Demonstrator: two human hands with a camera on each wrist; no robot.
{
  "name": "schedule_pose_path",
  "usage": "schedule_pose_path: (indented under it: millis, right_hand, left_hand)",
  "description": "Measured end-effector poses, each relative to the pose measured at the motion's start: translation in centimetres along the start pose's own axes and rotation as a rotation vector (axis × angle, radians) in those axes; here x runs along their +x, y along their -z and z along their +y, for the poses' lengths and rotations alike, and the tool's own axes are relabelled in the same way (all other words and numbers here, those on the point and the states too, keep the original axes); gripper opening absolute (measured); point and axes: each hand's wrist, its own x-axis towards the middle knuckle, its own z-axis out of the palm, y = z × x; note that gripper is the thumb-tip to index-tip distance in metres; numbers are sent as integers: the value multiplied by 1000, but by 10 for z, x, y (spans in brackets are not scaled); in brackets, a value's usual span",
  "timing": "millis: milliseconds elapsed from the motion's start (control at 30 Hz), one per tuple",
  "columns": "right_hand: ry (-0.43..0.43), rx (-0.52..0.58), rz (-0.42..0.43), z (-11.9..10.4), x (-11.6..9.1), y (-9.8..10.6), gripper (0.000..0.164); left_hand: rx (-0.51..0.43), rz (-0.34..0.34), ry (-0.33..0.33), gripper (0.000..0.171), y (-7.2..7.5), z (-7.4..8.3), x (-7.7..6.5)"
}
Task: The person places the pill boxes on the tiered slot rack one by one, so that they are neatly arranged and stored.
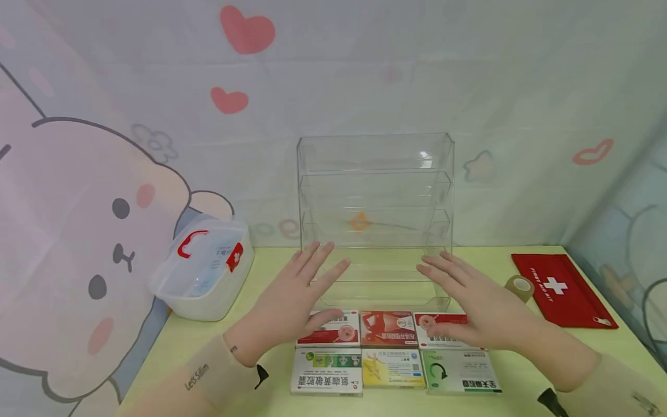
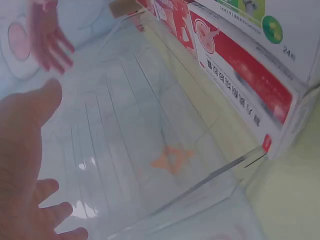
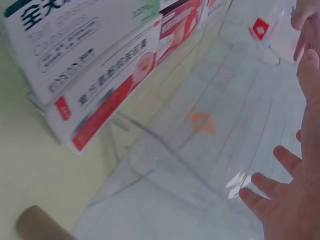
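Note:
My left hand (image 1: 292, 298) is held with fingers extended beside the left side of a clear tiered rack (image 1: 376, 155), nothing in its grasp. On the other side, my right hand (image 1: 484, 304) spreads its fingers near the rack's right edge, also holding nothing. Several medicine boxes lie in two rows before the rack. The back row has a red box (image 1: 389, 329) between two red-and-white boxes (image 1: 351, 325). In front are a white-and-green box (image 1: 326, 379), a yellow box (image 1: 393, 369) and a green-and-white box (image 1: 461, 370). Both wrist views show fingers apart from these boxes.
A white lidded first aid box (image 1: 208, 301) with a red handle stands at the left. On the right lie a red first aid pouch (image 1: 573, 298) and a brown tape roll (image 1: 520, 288). A printed cloth (image 1: 333, 75) hangs behind the pale yellow table (image 1: 271, 260).

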Motion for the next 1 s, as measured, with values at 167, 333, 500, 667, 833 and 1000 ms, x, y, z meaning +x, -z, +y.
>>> schedule_pose_path:
  millis: [167, 333, 500, 667, 833, 1000]
  right_hand:
    - [-161, 120, 24, 23, -16, -10, 95]
    - [-336, 250, -38, 41, -35, -27, 94]
    - [-440, 368, -96, 50, -46, -51, 94]
    - [-465, 405, -89, 59, -54, -67, 89]
    - [-512, 456, -108, 66, -60, -79, 82]
    - [-526, 450, -158, 67, -63, -87, 84]
  left_hand:
    - [-83, 157, 156, 92, -17, -9, -7]
    - [-185, 239, 340, 93, -37, -20, -15]
    - [-332, 181, 522, 94, -55, -30, -23]
    - [-461, 141, 612, 96, -70, -35, -27]
    - [-585, 132, 645, 95, -80, -33, -29]
    - [-607, 106, 649, 90, -88, -32, -30]
